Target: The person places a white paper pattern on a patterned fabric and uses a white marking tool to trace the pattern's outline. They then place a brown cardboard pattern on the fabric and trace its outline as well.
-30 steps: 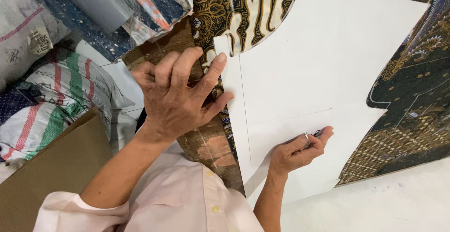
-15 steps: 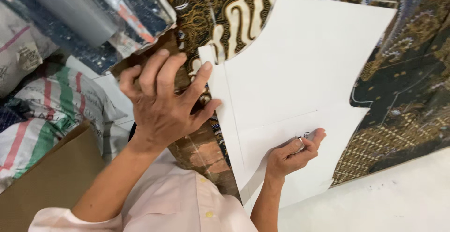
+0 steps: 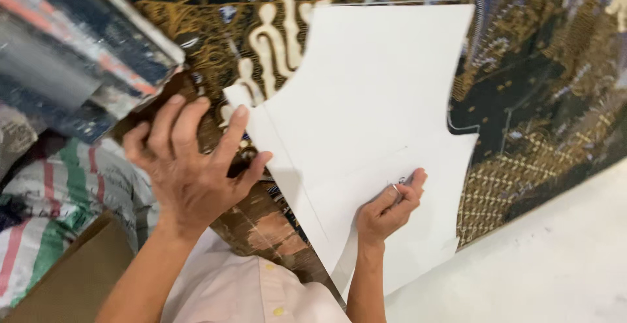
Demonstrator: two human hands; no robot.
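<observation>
On the dark patterned cloth [image 3: 522, 120] lies a white paper pattern [image 3: 372, 127]. At its left edge the left hand [image 3: 189, 166] presses with spread fingers; the right hand [image 3: 388, 205] pinches a small marker, apparently tracing. Following the outline calls for holding the paper steady.

A: Small tool in the right hand [image 3: 388, 207], what is it?
B: Too small, mostly buried in curled fingers. Only a dark tip shows. Can't tell.
A: Batik fabric [image 3: 535, 101]?
B: Blurred; cut off at the top and right edges, middle hidden under the white paper pattern [image 3: 366, 114].
A: Left hand [image 3: 189, 166]?
B: Its palm covers the pattern's corner. Wrapped fabric rolls [image 3: 72, 48] smeared, cropped top left.
A: Striped sack [image 3: 52, 192]?
B: Cut by the left edge.
</observation>
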